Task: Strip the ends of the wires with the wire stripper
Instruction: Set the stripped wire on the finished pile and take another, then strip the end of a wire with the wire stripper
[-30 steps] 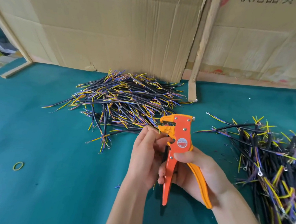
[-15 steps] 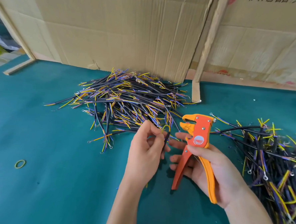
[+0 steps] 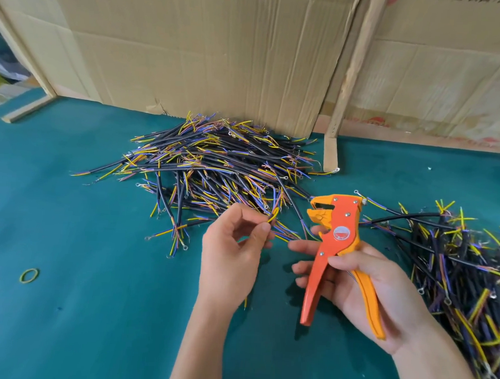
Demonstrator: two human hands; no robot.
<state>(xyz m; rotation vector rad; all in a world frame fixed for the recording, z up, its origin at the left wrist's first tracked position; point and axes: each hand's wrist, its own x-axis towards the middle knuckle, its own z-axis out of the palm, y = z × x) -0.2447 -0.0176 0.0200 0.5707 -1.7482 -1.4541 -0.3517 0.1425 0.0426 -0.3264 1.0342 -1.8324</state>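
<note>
Orange pistol-grip wire stripper (image 3: 337, 247) gripped in right hand (image 3: 365, 287), mouth gaping toward yellow wire end (image 3: 273, 215) pinched by left hand (image 3: 233, 252), presumably for insertion.

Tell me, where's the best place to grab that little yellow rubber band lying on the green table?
Probably anywhere on its thin rim. The rubber band lies flat on the green table with nothing touching it, so come straight down from above and pinch one side of the loop between thumb and finger. The free-fingered left hand is nearer.
</note>
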